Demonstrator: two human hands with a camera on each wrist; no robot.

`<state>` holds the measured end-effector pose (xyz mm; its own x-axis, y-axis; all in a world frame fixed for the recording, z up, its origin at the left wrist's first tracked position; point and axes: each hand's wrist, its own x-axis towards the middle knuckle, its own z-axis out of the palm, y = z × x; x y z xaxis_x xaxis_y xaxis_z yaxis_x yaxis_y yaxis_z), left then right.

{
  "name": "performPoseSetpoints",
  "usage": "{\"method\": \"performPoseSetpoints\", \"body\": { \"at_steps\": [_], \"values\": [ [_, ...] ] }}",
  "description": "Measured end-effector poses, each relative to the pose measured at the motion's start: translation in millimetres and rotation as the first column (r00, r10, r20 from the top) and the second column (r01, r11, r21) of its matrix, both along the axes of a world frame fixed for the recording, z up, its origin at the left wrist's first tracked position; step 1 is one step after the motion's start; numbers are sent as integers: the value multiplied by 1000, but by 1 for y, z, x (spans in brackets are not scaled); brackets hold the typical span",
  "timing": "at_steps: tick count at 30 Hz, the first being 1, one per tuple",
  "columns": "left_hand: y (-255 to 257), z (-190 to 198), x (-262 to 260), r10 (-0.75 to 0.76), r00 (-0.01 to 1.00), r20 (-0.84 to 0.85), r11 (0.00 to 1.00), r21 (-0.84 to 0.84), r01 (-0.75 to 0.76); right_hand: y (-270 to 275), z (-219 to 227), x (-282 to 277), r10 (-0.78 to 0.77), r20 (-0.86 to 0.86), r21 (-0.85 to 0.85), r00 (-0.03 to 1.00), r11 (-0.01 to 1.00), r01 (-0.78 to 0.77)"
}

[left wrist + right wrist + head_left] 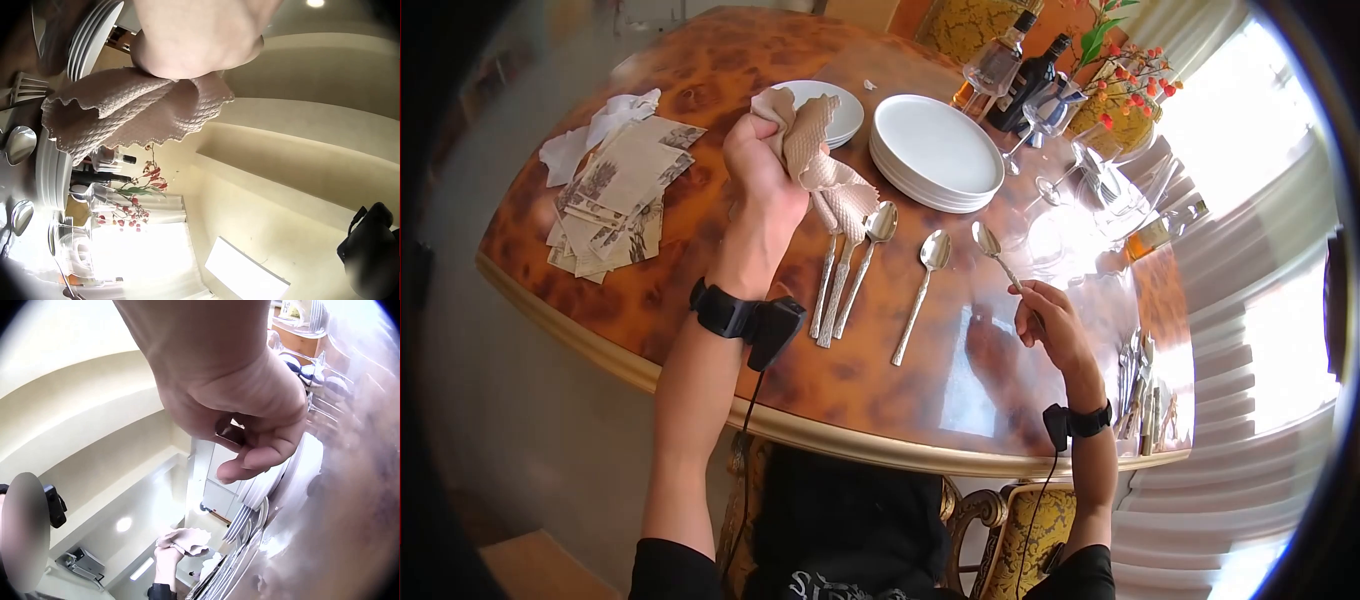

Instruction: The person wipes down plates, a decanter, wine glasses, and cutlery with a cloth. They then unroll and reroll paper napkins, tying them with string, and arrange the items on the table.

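Observation:
My left hand [762, 170] grips a crumpled beige cloth [805, 140] with a quilted texture and scalloped edge, raised over the table. In the left wrist view the cloth [134, 112] hangs from the fingers. My right hand [1050, 322] pinches a silver spoon [986, 238] by its patterned handle, bowl pointing away from me. Between the hands a second spoon [935, 250] lies on the table. Further left, several pieces of cutlery [840, 290] lie side by side, their far ends partly hidden by the cloth; a fork [28, 87] shows among them in the left wrist view.
A stack of white plates [940, 145] stands beyond the spoons, with smaller white bowls or plates [840, 110] behind the cloth. Printed papers [625, 185] lie at left. Bottles [1040, 75], wine glasses [1050, 105] and a red-berry branch [1135, 85] stand back right. More cutlery [1140, 380] lies near the right edge.

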<state>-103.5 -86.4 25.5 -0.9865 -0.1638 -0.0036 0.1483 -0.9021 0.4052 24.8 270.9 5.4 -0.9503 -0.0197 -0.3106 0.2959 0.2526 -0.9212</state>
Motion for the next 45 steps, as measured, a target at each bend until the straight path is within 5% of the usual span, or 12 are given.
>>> {"method": "performPoseSetpoints", "body": {
  "at_steps": [7, 15, 17, 24, 27, 29, 31, 33, 35, 37, 41, 45],
  "values": [
    [4, -10, -4, -59, 996, -72, 997, 34, 62, -22, -1, 2, -35, 10, 55, 999, 998, 34],
    [10, -11, 0, -41, 998, -39, 998, -57, 39, -53, 4, 2, 7, 13, -112, 1000, 994, -5],
    [6, -11, -1, -32, 999, -23, 998, -46, 31, -73, -3, -1, -24, 88, -265, 996, 963, 47],
    [-4, -11, -2, -47, 997, -54, 995, -90, 42, -123, -17, -10, 36, 179, -307, 983, 951, 21],
    [3, -7, 3, -45, 997, -60, 988, -151, 36, -135, -4, -1, 158, 193, -284, 968, 954, -99],
    [-12, -27, -9, -280, 924, -260, 959, -116, 258, -132, -6, 5, 192, 172, -272, 966, 952, -141],
    [-10, -24, -4, -345, 896, -279, 934, -199, 298, -131, 1, 12, 375, 145, -207, 916, 917, -342],
    [-5, -24, -4, -389, 868, -308, 915, -238, 326, -123, -8, 17, 393, 94, -175, 915, 911, -374],
    [11, -11, 6, -139, 990, 3, 892, -434, 127, -114, -12, 20, 411, 29, -134, 911, 905, -404],
    [12, -27, -2, -225, 974, 13, 894, -396, 212, -102, -9, 24, 473, 17, -159, 881, 871, -465],
    [50, -11, 34, -362, 927, -102, 816, -516, 262, -81, -6, 30, 396, -141, -189, 907, 889, -418],
    [105, -7, 82, -532, 830, -167, 677, -673, 298, -69, 0, 41, 217, -203, -408, 955, 868, -284]
  ]
}}
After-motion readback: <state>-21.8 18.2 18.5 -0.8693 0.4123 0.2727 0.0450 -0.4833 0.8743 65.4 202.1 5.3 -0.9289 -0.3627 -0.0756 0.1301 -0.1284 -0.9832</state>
